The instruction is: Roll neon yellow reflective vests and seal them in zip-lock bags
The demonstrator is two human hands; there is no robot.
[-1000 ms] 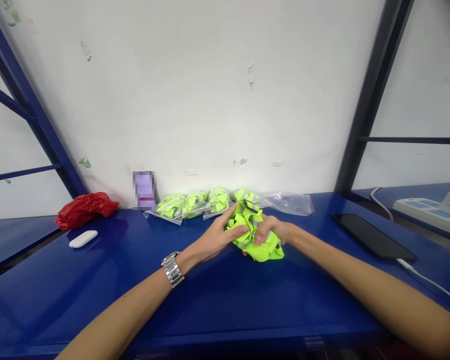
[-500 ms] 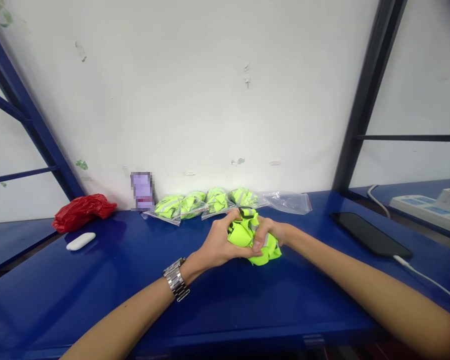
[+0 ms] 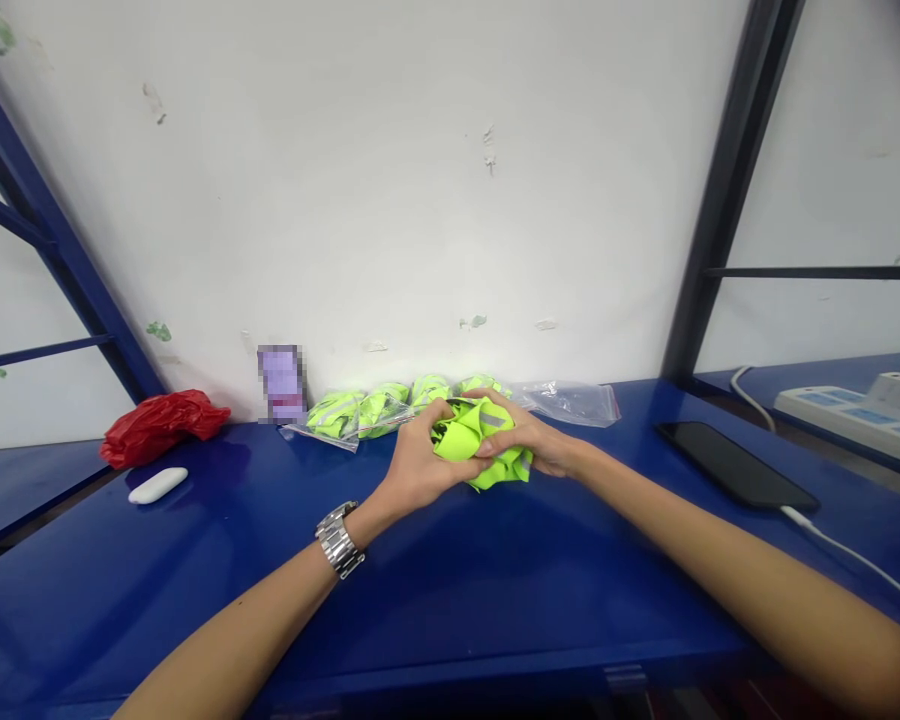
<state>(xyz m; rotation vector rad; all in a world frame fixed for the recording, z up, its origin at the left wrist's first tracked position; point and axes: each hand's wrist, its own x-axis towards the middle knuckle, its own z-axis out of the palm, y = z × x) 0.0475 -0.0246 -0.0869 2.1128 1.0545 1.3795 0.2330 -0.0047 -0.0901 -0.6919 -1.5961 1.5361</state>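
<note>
Both hands hold a bunched-up neon yellow reflective vest with grey strips, raised over the blue table. My left hand grips its left side, with a metal watch on the wrist. My right hand presses on the vest from the right, thumb across the front; its other fingers are mostly hidden behind the cloth. Behind the hands, against the wall, several similar yellow bundles lie in clear zip bags, among them a bagged vest at the left. A flat clear plastic bag lies to their right.
On the left of the blue table are a red plastic bag and a white earbud case. A blurred phone-like object leans on the wall. At right lie a black phone with a white cable and a power strip.
Both hands have moved left and slightly up with the vest, which is more compactly bundled. The right thumb has shifted over its front. The camera view has shifted slightly.
</note>
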